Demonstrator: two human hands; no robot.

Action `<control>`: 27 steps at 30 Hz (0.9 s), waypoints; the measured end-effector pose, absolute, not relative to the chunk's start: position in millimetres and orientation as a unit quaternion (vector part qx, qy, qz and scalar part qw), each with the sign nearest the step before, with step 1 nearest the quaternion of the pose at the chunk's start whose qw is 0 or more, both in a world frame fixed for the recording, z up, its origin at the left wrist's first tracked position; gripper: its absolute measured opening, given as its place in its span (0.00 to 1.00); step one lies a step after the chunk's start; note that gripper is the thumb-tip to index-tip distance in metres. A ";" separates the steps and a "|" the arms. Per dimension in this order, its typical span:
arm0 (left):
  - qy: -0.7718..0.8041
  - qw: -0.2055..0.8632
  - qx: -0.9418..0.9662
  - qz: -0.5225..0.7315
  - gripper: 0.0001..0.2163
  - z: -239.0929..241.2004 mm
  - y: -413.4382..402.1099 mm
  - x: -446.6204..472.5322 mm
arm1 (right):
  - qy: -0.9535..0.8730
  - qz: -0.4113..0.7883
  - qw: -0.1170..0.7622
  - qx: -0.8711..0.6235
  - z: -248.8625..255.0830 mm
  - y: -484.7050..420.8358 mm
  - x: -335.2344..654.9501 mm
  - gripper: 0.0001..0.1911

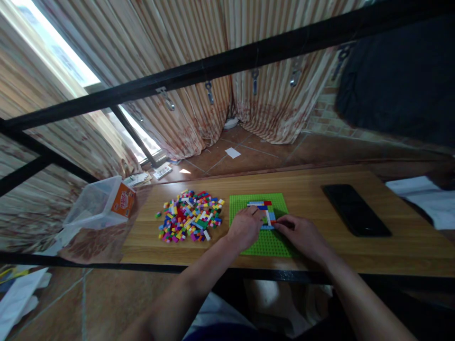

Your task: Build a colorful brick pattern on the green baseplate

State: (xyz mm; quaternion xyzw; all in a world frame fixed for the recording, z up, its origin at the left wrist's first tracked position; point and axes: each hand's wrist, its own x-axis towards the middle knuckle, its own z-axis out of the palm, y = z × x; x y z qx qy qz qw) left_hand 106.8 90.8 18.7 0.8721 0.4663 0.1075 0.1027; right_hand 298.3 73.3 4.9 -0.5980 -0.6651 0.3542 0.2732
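A green baseplate [275, 201] lies on the wooden table [313, 246], with a small build of blue, white and red bricks [262, 205] on it. My left hand [244, 228] rests on the plate's left side, fingers curled, fingertips beside the build. My right hand [302, 234] lies on the plate's right side, fingertips pinched on a small red brick [274, 222] at the build's edge. A pile of loose coloured bricks [190, 216] sits to the left of the plate.
A black phone [356, 215] lies on the table at the right. A clear plastic tub [99, 203] stands past the table's left end. A black metal bar [227, 61] crosses overhead. Striped curtains and a tiled floor are behind.
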 end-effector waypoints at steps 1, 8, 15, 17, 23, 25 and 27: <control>0.461 0.100 0.876 0.101 0.07 19.2 91.6 107.0 | -0.665 0.353 0.273 -0.599 5.3 73.2 298.3 0.13; 0.449 0.088 0.884 0.092 0.07 21.6 95.2 106.4 | -0.666 0.354 0.263 -0.602 5.1 73.4 298.4 0.13; 0.430 0.047 0.899 0.069 0.07 22.1 91.9 106.9 | -0.664 0.352 0.263 -0.605 4.3 73.1 298.1 0.14; 0.428 0.024 0.902 0.060 0.07 22.5 89.0 108.1 | -0.664 0.352 0.265 -0.604 3.9 72.9 297.6 0.14; 0.408 -0.007 0.912 0.040 0.09 26.9 79.4 112.2 | -0.664 0.344 0.273 -0.605 1.5 72.0 295.6 0.13; 0.406 -0.014 0.913 0.028 0.10 28.5 77.2 112.6 | -0.667 0.340 0.281 -0.600 -0.1 71.5 295.8 0.13; 0.410 -0.013 0.912 0.019 0.11 29.4 75.6 112.3 | -0.670 0.341 0.288 -0.594 -2.0 71.2 296.5 0.14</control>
